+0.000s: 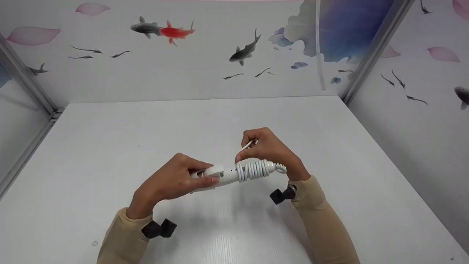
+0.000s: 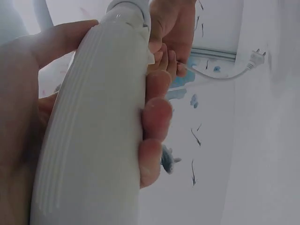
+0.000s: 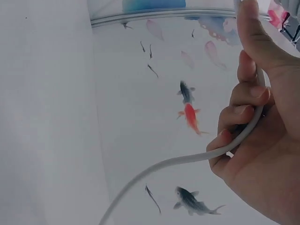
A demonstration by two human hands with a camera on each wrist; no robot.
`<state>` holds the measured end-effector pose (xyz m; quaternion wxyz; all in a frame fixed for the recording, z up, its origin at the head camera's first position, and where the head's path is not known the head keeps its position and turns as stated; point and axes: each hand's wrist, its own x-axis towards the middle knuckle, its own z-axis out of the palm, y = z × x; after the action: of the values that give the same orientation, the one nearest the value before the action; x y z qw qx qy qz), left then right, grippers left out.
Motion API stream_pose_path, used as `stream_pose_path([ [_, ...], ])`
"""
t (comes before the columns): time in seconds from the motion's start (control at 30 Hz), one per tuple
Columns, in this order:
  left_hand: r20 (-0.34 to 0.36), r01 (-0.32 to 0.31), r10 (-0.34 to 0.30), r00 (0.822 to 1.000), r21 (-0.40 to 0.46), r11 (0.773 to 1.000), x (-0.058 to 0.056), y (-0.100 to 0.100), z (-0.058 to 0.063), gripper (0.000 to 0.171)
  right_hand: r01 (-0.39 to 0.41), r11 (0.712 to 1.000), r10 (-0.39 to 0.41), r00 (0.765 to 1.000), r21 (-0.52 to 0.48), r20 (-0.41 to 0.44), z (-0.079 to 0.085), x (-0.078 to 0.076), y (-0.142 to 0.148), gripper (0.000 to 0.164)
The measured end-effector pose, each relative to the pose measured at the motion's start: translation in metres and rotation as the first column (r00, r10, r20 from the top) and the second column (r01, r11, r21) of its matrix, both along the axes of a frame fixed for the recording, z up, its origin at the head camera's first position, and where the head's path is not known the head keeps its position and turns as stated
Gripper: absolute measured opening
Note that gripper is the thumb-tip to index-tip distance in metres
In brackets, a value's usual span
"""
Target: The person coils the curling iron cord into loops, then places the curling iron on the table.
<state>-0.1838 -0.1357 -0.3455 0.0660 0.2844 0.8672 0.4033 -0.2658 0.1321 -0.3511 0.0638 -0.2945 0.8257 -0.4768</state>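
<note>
My left hand [image 1: 179,178] grips a long, rounded white electric appliance [image 1: 230,176] by its wider part. Fine ribs run along its body [image 2: 93,122] in the left wrist view, where fingers curl round one side. Toward its narrower end a white power cord [image 1: 253,170] is wound in several turns, and a ridged sleeve [image 1: 280,168] sticks out past them. Above the coils, my right hand [image 1: 269,145] holds the free cord [image 3: 178,159], which crosses its curled fingers and palm. A two-pin plug [image 2: 257,57] hangs at the cord's end in the left wrist view.
Beneath both hands lies a white table [image 1: 146,132]. White panels printed with fish [image 1: 243,53] and petals stand at the back and sides, joined by metal corner posts [image 1: 377,51]. Black wrist mounts [image 1: 160,228] sit over beige sleeves [image 1: 324,220].
</note>
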Motion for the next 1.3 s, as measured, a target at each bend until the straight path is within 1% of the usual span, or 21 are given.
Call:
stream_pose_path([
  [0.13, -0.019, -0.006, 0.004, 1.000, -0.114, 0.993, 0.000, 0.008, -0.005, 0.025, -0.015, 0.996, 0.015, 1.000, 0.086, -0.008, 0.001, 0.003, -0.002, 0.028],
  [0.23, -0.034, -0.035, 0.029, 0.999, -0.195, 0.980, 0.000, 0.014, -0.010, 0.028, -0.032, 0.988, 0.035, 0.999, 0.152, -0.022, 0.003, 0.005, -0.004, 0.024],
  [0.33, -0.024, -0.087, 0.084, 0.996, -0.226, 0.970, -0.001, 0.016, -0.013, 0.032, -0.009, 0.981, 0.017, 0.999, 0.196, -0.039, 0.006, 0.008, -0.004, 0.018],
  [0.43, -0.007, -0.166, 0.169, 0.986, -0.230, 0.959, -0.002, 0.016, -0.013, 0.034, 0.018, 0.979, -0.004, 0.998, 0.203, -0.066, 0.010, 0.012, -0.003, 0.015],
  [0.57, -0.017, -0.258, 0.262, 0.965, -0.232, 0.938, -0.001, 0.016, -0.014, 0.039, 0.019, 0.984, 0.001, 0.994, 0.178, -0.111, 0.015, 0.019, -0.005, 0.017],
  [0.67, -0.026, -0.314, 0.317, 0.948, -0.229, 0.921, -0.001, 0.018, -0.013, 0.042, 0.026, 0.985, 0.006, 0.983, 0.172, -0.186, 0.018, 0.024, -0.007, 0.017],
  [0.73, -0.032, -0.359, 0.362, 0.932, -0.231, 0.904, -0.001, 0.019, -0.011, 0.044, 0.040, 0.982, 0.007, 0.968, 0.185, -0.249, 0.020, 0.027, -0.009, 0.016],
  [0.8, -0.044, -0.407, 0.409, 0.912, -0.232, 0.883, -0.001, 0.019, -0.010, 0.046, 0.058, 0.978, 0.008, 0.950, 0.203, -0.311, 0.021, 0.029, -0.012, 0.016],
  [0.9, -0.076, -0.468, 0.463, 0.883, -0.228, 0.854, -0.002, 0.019, -0.011, 0.048, 0.080, 0.971, 0.007, 0.931, 0.224, -0.364, 0.020, 0.030, -0.015, 0.017],
  [1.0, -0.095, -0.503, 0.494, 0.864, -0.207, 0.839, -0.002, 0.019, -0.011, 0.050, 0.075, 0.974, 0.013, 0.924, 0.213, -0.382, 0.019, 0.030, -0.015, 0.018],
  [1.07, -0.106, -0.516, 0.505, 0.857, -0.182, 0.837, -0.002, 0.019, -0.010, 0.050, 0.063, 0.979, 0.018, 0.921, 0.194, -0.389, 0.019, 0.030, -0.015, 0.019],
  [1.2, -0.134, -0.539, 0.523, 0.842, -0.137, 0.831, -0.002, 0.018, -0.008, 0.044, 0.047, 0.985, 0.023, 0.917, 0.164, -0.399, 0.019, 0.030, -0.013, 0.020],
  [1.3, -0.146, -0.563, 0.547, 0.824, -0.114, 0.818, -0.002, 0.018, -0.008, 0.041, 0.050, 0.985, 0.019, 0.918, 0.163, -0.397, 0.019, 0.031, -0.014, 0.020],
])
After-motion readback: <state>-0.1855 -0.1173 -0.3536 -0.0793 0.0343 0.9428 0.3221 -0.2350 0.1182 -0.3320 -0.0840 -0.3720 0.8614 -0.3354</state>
